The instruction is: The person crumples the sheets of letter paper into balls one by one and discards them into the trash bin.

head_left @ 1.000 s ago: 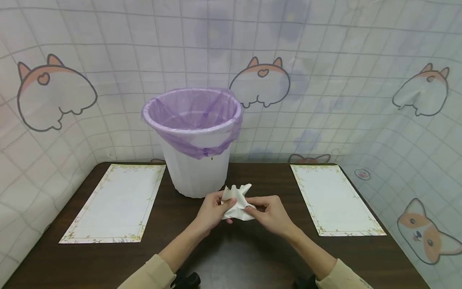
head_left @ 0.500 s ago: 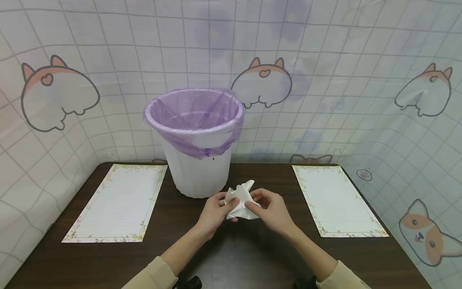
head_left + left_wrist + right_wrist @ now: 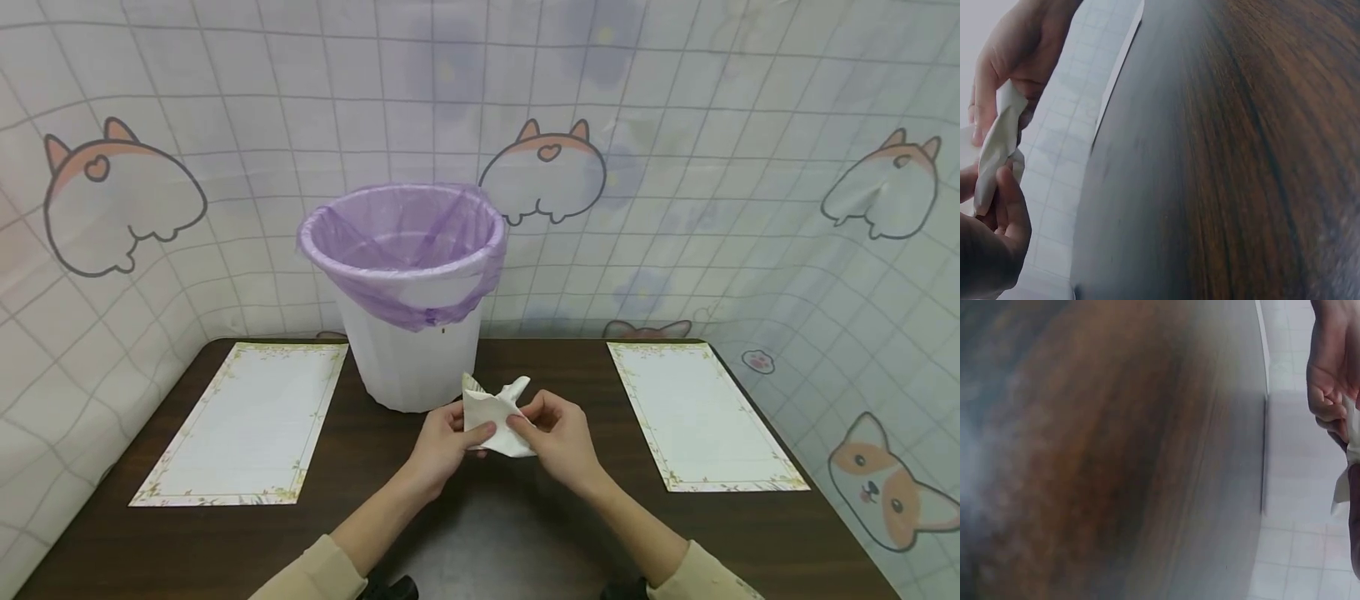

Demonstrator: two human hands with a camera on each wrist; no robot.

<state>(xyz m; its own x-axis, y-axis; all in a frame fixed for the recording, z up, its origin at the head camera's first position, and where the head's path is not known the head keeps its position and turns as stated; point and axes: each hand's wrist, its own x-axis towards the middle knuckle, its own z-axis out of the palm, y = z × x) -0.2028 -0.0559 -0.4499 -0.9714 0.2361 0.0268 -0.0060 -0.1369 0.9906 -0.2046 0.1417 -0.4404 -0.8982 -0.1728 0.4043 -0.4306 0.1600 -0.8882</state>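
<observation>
Between my two hands is a crumpled sheet of white paper (image 3: 491, 412), held just above the table in the head view. A faint printed border shows at its raised left corner. My left hand (image 3: 441, 443) pinches its left side, thumb on the near face. On the right, thumb and fingers of my right hand (image 3: 564, 440) pinch the other side. The left wrist view shows the paper (image 3: 999, 147) edge-on, bunched between both hands. At the right wrist view's edge, only part of the paper (image 3: 1342, 490) is visible.
Behind the hands stands a white bin (image 3: 408, 358) with a purple liner (image 3: 420, 304). One border-printed sheet (image 3: 240, 425) lies on the left of the dark wooden table (image 3: 480, 550), another sheet (image 3: 701, 417) on the right. A patterned cloth (image 3: 712, 167) hangs around the back and sides.
The paper has been turned and folded between the fingers; its left corner now stands up with the printed border showing. Both hands stay at nearly the same place, with small finger shifts.
</observation>
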